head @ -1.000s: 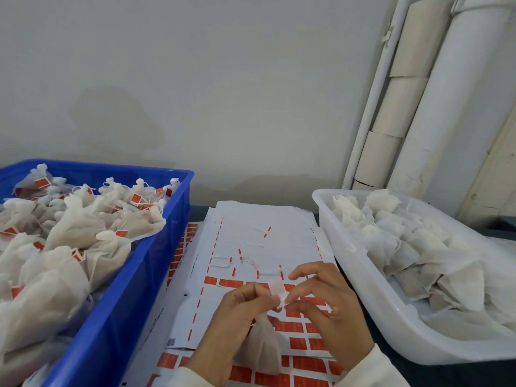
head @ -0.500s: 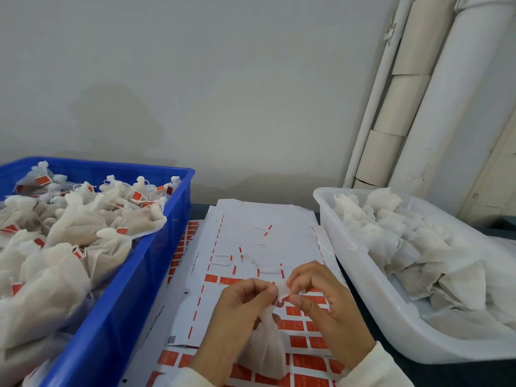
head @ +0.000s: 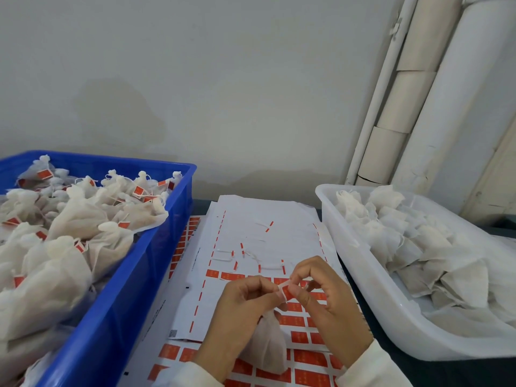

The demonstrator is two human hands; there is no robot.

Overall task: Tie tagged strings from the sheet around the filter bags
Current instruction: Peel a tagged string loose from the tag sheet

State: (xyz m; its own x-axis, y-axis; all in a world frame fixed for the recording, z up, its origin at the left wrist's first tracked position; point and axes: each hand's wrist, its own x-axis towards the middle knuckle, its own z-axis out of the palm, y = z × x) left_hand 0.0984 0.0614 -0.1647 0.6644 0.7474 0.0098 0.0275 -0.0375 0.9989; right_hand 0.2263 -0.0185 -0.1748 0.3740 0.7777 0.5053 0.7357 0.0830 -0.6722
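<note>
A white filter bag hangs below my hands, over the sheet of red tags. My left hand pinches the bag's gathered neck. My right hand pinches a red tag with its string right at that neck. Fingertips of both hands meet there, and the string itself is mostly hidden between them. The sheet lies flat between two bins, with loose white strings and red tags scattered on its upper half.
A blue crate on the left is heaped with tied, tagged bags. A white tub on the right holds untied filter bags. White pipes run up the wall behind it.
My right hand's fingers have curled in tighter at the bag's neck, now showing the red tag between them. The bag has swung slightly lower and rightward.
</note>
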